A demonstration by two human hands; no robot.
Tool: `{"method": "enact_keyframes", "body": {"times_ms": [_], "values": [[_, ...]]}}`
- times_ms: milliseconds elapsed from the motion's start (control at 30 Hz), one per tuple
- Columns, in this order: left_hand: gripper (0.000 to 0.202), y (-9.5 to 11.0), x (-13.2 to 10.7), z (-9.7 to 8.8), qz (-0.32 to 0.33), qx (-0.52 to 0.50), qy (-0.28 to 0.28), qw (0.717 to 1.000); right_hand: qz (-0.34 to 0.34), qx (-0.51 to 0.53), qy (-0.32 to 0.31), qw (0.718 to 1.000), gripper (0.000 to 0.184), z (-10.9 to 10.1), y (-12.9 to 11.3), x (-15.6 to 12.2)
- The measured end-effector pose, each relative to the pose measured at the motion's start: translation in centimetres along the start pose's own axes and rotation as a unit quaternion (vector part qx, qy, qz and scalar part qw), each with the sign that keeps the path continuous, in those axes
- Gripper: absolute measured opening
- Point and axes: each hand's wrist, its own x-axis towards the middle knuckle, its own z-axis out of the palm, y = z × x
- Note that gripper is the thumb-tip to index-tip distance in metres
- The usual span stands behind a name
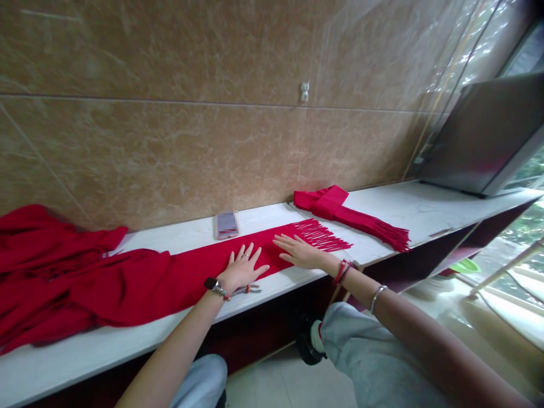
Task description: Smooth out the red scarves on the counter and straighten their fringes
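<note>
A long red scarf (187, 266) lies stretched along the white counter (425, 209), its fringed end (323, 235) pointing right. My left hand (243, 269) rests flat on the scarf with fingers spread. Just to its right, my right hand (300, 252) also lies flat and open on the scarf, close to the fringe. The scarf's left part merges into a bunched heap of red cloth (38, 266).
A second red scarf (340, 209), partly folded with fringe, lies further right on the counter. A phone (226, 224) rests by the tiled wall. A dark appliance (480, 136) stands at the far right. A green basin (465, 265) sits below the counter.
</note>
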Motion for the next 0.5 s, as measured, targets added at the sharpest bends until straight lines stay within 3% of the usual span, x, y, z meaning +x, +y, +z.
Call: {"method": "enact_keyframes", "body": {"times_ms": [167,267,400,500], "values": [[0.071,-2.0,-1.6,0.4,-0.016,0.009,-0.004,1.000,-0.036,-0.022,-0.045,0.998,0.046,1.0,-0.3,-0.3],[0.071,-2.9,-2.5,0.5,-0.038,0.004,-0.002,0.999,-0.023,-0.019,-0.064,0.998,0.045,0.5,-0.3,0.0],[0.068,-2.8,-3.5,0.0,-0.037,0.002,0.021,0.999,0.011,0.008,-0.031,0.999,0.052,-0.7,-2.6,1.7],[0.069,-2.3,-4.0,-0.8,-0.011,0.008,0.022,1.000,-0.017,0.025,-0.032,0.999,0.054,-0.7,-4.9,2.9]]}}
